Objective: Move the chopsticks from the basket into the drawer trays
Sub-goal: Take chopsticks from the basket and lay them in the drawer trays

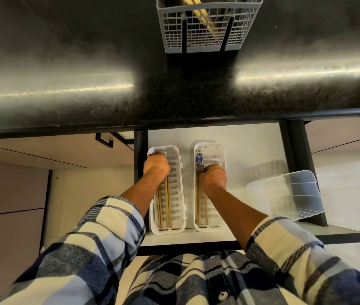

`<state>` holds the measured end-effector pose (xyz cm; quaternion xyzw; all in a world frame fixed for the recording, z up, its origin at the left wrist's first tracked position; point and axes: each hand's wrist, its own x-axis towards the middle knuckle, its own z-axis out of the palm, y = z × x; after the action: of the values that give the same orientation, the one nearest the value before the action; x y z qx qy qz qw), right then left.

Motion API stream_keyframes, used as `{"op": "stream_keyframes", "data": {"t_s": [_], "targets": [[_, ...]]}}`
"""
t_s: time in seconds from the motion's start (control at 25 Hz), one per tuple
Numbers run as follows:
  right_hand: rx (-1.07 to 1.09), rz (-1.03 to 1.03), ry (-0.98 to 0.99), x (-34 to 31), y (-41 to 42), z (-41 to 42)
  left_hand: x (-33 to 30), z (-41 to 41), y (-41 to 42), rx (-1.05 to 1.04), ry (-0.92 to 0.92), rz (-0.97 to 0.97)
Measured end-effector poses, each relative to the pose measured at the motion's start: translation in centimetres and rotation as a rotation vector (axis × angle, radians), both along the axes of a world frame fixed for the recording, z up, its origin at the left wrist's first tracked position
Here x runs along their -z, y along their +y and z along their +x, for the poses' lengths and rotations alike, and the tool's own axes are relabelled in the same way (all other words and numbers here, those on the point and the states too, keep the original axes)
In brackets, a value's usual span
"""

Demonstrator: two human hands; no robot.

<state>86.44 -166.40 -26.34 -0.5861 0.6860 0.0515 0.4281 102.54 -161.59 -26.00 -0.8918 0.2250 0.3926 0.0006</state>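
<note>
Two white slotted trays lie side by side in the open drawer. My left hand is down in the left tray, fingers curled round wooden chopsticks with blue-patterned ends. In the right tray, my right hand grips another set of chopsticks. At the top, on the black counter, stands the grey wire basket with a few pale wooden chopsticks leaning inside it.
A clear plastic bin lies tipped on its side at the drawer's right. The black counter edge overhangs the back of the drawer. A cabinet handle shows at the left.
</note>
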Motion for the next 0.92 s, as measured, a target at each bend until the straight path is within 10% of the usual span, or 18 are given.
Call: {"op": "stream_keyframes", "data": {"t_s": [0.48, 0.92], "targets": [[-0.165, -0.077, 0.084, -0.9, -0.2, 0.0, -1.9, -2.1, 0.6, 0.248, -0.121, 0.085], [-0.220, -0.077, 0.105, -0.4, 0.9, -1.0, 0.9, -4.7, 6.9, 0.988, -0.385, -0.048]]}}
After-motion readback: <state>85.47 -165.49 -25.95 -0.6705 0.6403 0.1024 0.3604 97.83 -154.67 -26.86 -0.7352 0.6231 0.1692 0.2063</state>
